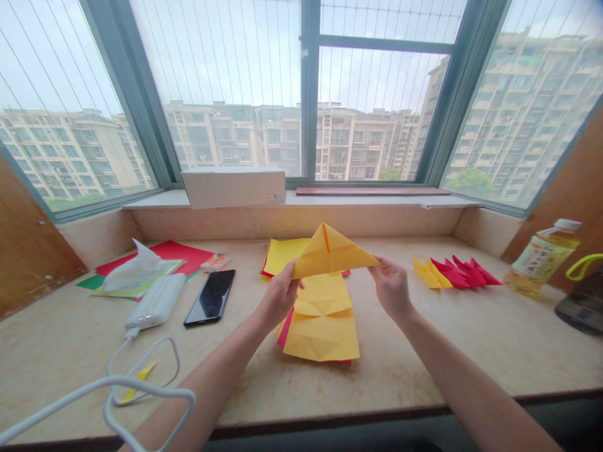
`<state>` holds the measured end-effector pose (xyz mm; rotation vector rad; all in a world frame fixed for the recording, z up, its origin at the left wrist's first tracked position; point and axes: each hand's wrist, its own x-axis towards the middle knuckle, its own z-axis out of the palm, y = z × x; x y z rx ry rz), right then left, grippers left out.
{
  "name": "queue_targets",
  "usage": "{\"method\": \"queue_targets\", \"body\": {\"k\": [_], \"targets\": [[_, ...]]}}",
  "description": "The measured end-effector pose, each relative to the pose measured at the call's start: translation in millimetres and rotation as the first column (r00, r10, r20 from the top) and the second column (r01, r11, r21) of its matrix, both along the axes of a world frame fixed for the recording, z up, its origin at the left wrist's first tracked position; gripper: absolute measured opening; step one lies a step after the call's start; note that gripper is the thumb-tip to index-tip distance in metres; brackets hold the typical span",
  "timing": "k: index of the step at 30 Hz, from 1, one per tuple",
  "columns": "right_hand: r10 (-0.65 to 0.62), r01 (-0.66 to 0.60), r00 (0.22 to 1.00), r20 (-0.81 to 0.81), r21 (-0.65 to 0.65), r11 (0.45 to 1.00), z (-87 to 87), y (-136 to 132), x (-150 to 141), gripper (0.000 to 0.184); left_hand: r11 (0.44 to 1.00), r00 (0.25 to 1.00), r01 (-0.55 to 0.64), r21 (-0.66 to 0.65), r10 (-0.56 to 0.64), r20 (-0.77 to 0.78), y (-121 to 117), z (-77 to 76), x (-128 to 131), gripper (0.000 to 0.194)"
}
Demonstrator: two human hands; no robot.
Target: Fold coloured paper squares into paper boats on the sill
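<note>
A yellow sheet of origami paper (311,256), folded into a triangle with its point upward, is held up above the counter. My left hand (282,289) pinches its left corner, and my right hand (392,285) pinches the right corner. An orange strip shows along the middle near the tip. Below it lies a creased yellow sheet (325,329) on top of other paper, with red edges sticking out beneath. Behind the held triangle is a stack of yellow and red paper (285,251), partly hidden by it.
Several folded yellow and red paper pieces (464,273) stand at the right, near a drink bottle (537,260) and a dark container (586,301). To the left lie a phone (210,298), a white power bank (157,300) with its cable (141,386), a tissue pack (136,270) and red paper (181,254).
</note>
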<state>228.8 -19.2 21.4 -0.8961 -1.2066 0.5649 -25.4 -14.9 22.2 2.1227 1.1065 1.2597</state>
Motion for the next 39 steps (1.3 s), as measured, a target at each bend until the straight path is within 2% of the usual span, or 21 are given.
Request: {"method": "queue_targets", "body": {"k": [5, 11, 15, 19, 24, 28, 31, 33, 36, 39], "targets": [[-0.164, 0.143, 0.959, 0.233, 0.103, 0.984, -3.4, -5, 2, 0.025, 0.996, 0.986, -0.085, 0.034, 0.089, -0.144, -1, 0.7, 1, 0.019], [-0.242, 0.152, 0.915, 0.323, 0.280, 0.948, -5.0, -4, 2, 0.023, 0.979, 0.947, -0.191, -0.065, 0.166, -0.276, -2, 0.8, 0, 0.021], [-0.275, 0.130, 0.874, 0.400, 0.353, 0.926, -3.5, -9, -1, 0.019, 0.981, 0.938, -0.182, -0.064, 0.153, -0.312, -5, 1.9, 2, 0.031], [-0.256, 0.017, 0.789, 0.559, 0.397, 0.918, -5.3, -15, -9, 0.020, 0.991, 0.978, -0.096, -0.088, 0.078, -0.192, -10, -0.4, 11, 0.059], [-0.368, -0.027, 0.623, 0.690, 0.489, 0.872, -10.2, -21, -19, 0.031, 0.966, 0.993, 0.113, -0.234, -0.105, 0.048, -14, -7.3, 21, 0.065], [-0.446, -0.093, 0.459, 0.768, 0.541, 0.836, -11.1, -28, -30, 0.038, 0.899, 0.945, 0.320, -0.299, -0.281, 0.167, -20, -9.2, 27, 0.055], [-0.497, -0.093, 0.389, 0.776, 0.570, 0.817, -10.4, -33, -39, 0.042, 0.828, 0.893, 0.443, -0.343, -0.374, 0.251, -27, -5.8, 28, 0.043], [-0.520, -0.081, 0.357, 0.776, 0.580, 0.811, -10.3, -35, -43, 0.045, 0.779, 0.855, 0.511, -0.364, -0.417, 0.308, -31, -3.0, 28, 0.042], [-0.532, -0.082, 0.317, 0.785, 0.581, 0.810, -12.1, -37, -48, 0.050, 0.742, 0.826, 0.556, -0.374, -0.439, 0.354, -30, -2.0, 27, 0.047], [-0.510, -0.084, 0.309, 0.803, 0.557, 0.827, -14.7, -38, -53, 0.055, 0.770, 0.851, 0.508, -0.385, -0.380, 0.362, -26, -3.7, 29, 0.054]]}}
